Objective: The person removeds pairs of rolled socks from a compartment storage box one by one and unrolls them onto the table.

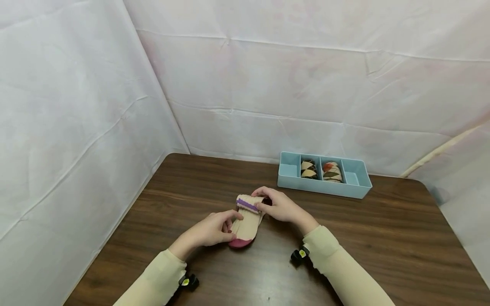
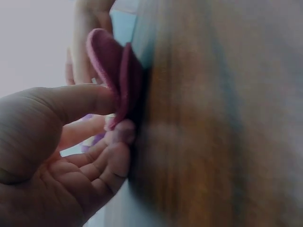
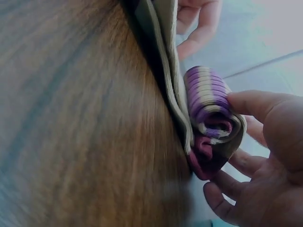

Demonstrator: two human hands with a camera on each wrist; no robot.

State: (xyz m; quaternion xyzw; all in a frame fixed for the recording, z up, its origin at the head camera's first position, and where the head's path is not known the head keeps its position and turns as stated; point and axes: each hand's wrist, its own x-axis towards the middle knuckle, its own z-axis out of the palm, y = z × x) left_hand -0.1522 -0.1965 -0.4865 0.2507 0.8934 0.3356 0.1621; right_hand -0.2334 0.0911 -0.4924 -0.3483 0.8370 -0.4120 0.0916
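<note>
- Low in the head view, left of the middle, the left hand (image 1: 210,229) pinches the dark red toe (image 2: 120,82) between thumb and fingers. It should hold gently, so the layers stay lined up.
- Next, near the middle, the cream sock bundle (image 1: 246,227) lies on the brown table (image 1: 383,238). Smoothing out lumps first should help.
- Just right of that, the right hand (image 1: 281,206) grips the bundle's far end, thumb on the curled purple-striped part (image 3: 206,92). Small, snug, even turns seem best; a loose roll may pop open.
- Farther right and higher, a blue box (image 1: 317,185) has rolled socks (image 1: 308,169) in its two middle slots.
</note>
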